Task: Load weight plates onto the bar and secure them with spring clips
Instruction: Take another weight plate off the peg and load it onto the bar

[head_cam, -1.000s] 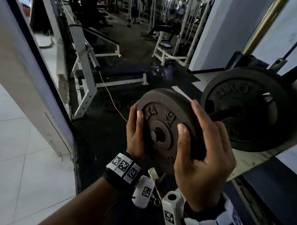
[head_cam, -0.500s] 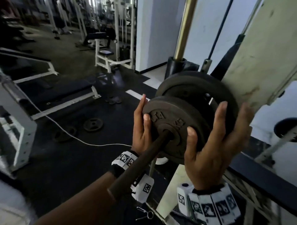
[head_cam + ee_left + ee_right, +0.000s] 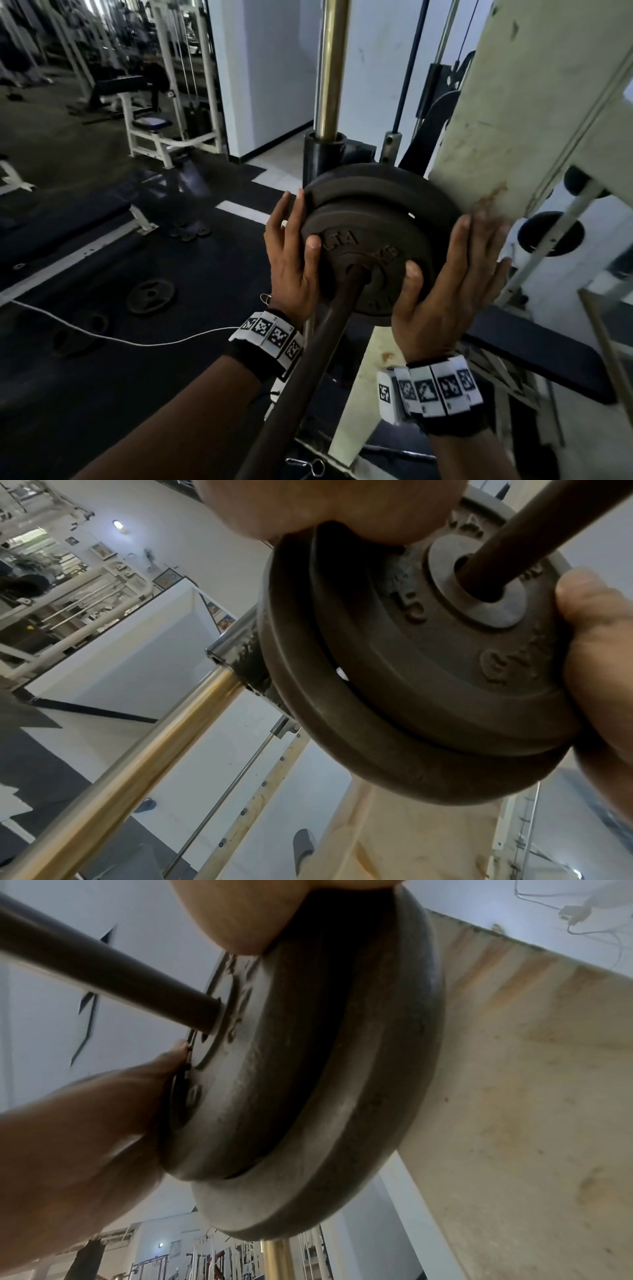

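Observation:
A small dark weight plate [image 3: 363, 253] sits on the dark bar [image 3: 308, 370], up against a larger plate [image 3: 394, 185] behind it. My left hand [image 3: 291, 240] grips the small plate's left rim, thumb on its face. My right hand [image 3: 442, 250] holds the right rim, thumb pressed beside the hub. In the left wrist view the bar [image 3: 514, 542] passes through the small plate [image 3: 428, 656]. The right wrist view shows both plates [image 3: 274, 1069] edge-on, a thin gap between them. A spring clip [image 3: 306, 467] lies on the floor below the bar.
A cream upright frame [image 3: 513, 120] stands close behind the plates at the right. A brass guide rod [image 3: 330, 68] rises behind them. Loose plates [image 3: 150, 296] and a white cord [image 3: 102, 334] lie on the dark floor at the left. A black bench [image 3: 534, 359] is at the right.
The small plate went from held free beside the bar to threaded on it, then slid along until it met the larger plate. Both hands stayed on its rim.

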The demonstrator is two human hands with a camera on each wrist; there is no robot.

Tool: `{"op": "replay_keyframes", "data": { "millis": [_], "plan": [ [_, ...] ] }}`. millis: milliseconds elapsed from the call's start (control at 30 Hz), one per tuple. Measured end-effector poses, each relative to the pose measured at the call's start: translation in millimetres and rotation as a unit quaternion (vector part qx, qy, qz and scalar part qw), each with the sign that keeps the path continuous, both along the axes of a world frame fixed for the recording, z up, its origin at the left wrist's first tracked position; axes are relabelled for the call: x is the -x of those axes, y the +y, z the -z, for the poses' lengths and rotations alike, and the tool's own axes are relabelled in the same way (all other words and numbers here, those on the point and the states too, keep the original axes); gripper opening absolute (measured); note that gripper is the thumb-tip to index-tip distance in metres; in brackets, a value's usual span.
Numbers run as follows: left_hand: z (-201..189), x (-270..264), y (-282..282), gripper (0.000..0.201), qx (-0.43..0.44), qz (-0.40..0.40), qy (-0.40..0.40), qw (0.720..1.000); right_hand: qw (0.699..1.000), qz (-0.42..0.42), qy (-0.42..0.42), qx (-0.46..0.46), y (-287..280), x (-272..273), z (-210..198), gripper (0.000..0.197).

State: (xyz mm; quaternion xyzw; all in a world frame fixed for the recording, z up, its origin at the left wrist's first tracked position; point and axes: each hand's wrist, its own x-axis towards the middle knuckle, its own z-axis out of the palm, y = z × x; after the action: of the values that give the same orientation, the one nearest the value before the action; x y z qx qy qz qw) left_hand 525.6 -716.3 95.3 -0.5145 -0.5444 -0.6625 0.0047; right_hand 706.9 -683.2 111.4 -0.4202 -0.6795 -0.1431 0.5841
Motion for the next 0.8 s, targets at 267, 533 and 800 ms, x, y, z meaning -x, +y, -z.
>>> {"op": "replay_keyframes", "data": {
  "millis": [267, 533, 800],
  "plan": [
    [1.4, -0.9, 1.0, 0.054, -0.003, -0.017, 0.005, 1.000, 0.999, -0.008, 0.017, -0.034, 2.8, 0.8, 1.2, 0.064],
    [-1.5, 1.0, -4.3, 0.054, 0.012, 0.010, 0.002, 1.000, 1.000, -0.007, 0.018, -0.008, -2.9, -0.2, -3.0, 0.063],
    [5.4, 23.7, -8.3, 0.060, 0.008, 0.110, 0.010, 0.994, 0.997, 0.074, 0.017, 0.026, -16.0, 7.8, -2.1, 0.060]
  ]
}}
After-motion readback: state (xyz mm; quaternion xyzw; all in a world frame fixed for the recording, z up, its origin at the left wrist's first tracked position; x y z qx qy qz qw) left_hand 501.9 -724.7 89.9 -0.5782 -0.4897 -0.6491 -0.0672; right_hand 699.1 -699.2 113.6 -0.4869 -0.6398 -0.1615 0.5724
